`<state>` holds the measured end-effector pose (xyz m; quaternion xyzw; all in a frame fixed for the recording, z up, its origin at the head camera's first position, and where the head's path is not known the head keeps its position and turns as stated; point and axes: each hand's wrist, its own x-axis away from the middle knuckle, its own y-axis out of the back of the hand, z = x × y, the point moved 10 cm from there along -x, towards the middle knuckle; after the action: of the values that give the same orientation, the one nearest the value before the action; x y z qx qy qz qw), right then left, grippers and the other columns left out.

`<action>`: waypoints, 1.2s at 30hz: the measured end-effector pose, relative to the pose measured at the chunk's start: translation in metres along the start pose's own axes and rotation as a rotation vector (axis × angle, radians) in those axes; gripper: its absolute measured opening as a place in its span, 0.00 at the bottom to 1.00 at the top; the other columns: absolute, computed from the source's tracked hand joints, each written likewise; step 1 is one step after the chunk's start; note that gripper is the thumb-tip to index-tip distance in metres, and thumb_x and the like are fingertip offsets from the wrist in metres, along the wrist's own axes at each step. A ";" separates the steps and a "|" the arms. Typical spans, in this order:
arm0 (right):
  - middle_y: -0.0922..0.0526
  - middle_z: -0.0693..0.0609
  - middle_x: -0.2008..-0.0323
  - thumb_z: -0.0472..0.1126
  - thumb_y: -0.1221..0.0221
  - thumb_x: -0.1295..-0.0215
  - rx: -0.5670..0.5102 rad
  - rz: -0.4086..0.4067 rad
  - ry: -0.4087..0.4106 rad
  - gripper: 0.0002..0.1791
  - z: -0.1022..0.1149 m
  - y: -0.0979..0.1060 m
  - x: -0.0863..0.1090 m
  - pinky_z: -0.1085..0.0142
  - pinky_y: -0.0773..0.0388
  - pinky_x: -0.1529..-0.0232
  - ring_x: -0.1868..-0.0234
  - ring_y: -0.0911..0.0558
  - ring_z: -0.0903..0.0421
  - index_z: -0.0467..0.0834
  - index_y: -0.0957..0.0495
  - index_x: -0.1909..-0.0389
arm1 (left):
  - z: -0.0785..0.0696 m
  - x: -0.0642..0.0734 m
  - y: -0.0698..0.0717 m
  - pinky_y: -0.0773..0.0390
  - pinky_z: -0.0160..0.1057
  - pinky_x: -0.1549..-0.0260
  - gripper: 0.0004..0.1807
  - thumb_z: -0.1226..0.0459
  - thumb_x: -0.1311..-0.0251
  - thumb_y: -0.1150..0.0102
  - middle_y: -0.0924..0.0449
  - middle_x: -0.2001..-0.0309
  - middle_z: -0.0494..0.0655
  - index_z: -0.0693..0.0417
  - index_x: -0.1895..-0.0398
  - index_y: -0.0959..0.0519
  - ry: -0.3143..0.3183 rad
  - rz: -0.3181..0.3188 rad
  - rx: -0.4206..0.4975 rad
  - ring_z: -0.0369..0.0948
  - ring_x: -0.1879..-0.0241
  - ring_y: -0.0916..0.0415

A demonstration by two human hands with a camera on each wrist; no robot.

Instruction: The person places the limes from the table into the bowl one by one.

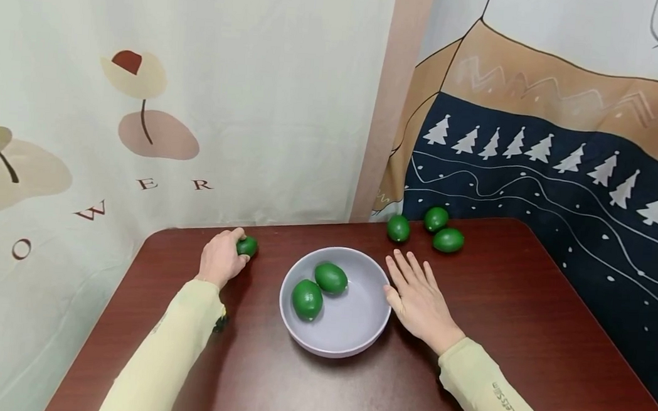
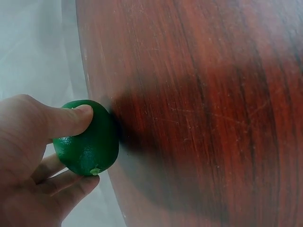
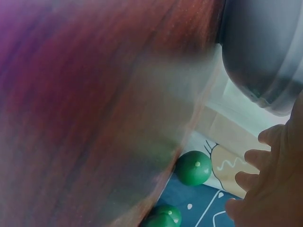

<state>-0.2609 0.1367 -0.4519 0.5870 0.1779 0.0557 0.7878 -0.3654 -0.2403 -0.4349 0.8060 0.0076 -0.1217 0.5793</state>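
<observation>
My left hand (image 1: 224,257) holds a green lime (image 1: 246,246) near the table's far left edge. In the left wrist view the thumb lies over that lime (image 2: 90,142) and the fingers curl beneath it. Two more green limes (image 1: 331,278) lie in the left half of a pale lavender bowl (image 1: 358,317) at the middle of the table. Beside the bowl's right rim is my right hand (image 1: 422,302), fingers straight and spread, thumb right at the rim. The right wrist view has the bowl's outer side (image 3: 265,52) above the fingers (image 3: 258,158).
Three green limes sit by the table's back edge: one lime (image 1: 398,228) on its own, another lime (image 1: 436,219) and a third lime (image 1: 448,240) close together. Printed curtains (image 1: 290,102) hang behind the dark red-brown table (image 1: 272,390).
</observation>
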 end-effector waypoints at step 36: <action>0.45 0.43 0.19 0.54 0.52 0.20 0.004 -0.021 0.022 0.35 0.001 0.004 0.000 0.41 0.55 0.20 0.18 0.48 0.40 0.42 0.41 0.20 | -0.033 -0.009 0.021 0.22 0.57 0.58 0.22 0.64 0.40 0.29 0.23 0.55 0.61 0.62 0.46 0.25 -0.056 -0.030 0.085 0.56 0.58 0.26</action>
<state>-0.2606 0.1373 -0.4476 0.5862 0.1928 0.0536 0.7851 -0.3644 -0.2150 -0.4034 0.8259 -0.0019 -0.1531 0.5426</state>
